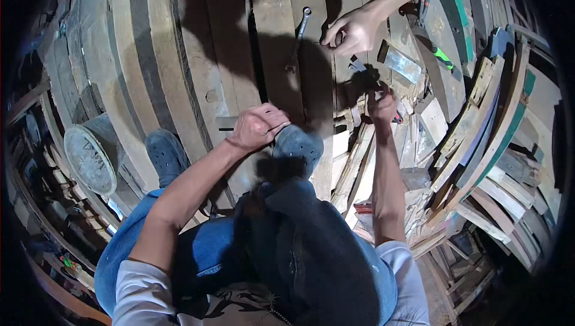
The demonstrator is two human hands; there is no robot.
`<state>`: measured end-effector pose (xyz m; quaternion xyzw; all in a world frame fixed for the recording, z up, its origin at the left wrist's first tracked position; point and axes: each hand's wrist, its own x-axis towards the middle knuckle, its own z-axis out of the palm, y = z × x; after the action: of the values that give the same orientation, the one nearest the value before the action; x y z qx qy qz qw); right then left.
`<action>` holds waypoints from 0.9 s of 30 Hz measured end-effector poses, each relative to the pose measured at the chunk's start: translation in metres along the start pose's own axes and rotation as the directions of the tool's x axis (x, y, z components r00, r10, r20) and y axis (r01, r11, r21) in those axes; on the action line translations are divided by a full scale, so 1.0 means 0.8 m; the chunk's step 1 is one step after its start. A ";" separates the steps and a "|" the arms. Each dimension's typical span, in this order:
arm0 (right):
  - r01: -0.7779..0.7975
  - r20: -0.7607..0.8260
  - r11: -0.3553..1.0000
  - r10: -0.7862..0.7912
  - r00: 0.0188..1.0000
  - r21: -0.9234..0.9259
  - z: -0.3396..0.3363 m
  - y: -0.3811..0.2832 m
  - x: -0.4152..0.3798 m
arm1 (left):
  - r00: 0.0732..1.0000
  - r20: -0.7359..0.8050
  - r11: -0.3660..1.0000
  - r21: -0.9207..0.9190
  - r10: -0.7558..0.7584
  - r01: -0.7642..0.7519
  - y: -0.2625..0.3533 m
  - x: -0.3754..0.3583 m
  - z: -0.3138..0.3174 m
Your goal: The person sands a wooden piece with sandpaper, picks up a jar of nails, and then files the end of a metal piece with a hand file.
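1. Dark tool (365, 80), exact type hard to tell, is gripped from below by the right hand (381, 105), fingers closed around it, over the scrap wood pile (479, 146) at the planks' right edge.
2. Left hand (259, 127) is curled into a fist just above the shoe (297, 148); whether anything's held can't be told.
3. A wrench (297, 38) is left untouched on the planks (197, 56), beside another person's hand (353, 31).
4. Nothing looks finished yet, probably early going.

wrench (297, 38) on planks; bucket (90, 155) at left; scrap wood pile (485, 146) right.
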<state>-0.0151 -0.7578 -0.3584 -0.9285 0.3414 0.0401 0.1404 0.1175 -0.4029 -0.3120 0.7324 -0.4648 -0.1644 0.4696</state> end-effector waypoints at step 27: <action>0.269 0.270 0.895 -0.374 0.887 0.356 -0.143 -0.077 -0.122 | 0.998 -0.029 0.997 -0.059 -0.054 0.052 -0.010 0.000 0.002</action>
<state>-0.0525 -0.6852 -0.2176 -0.9188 0.1545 0.1176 0.3437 0.1205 -0.4031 -0.3194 0.7328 -0.4330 -0.1792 0.4934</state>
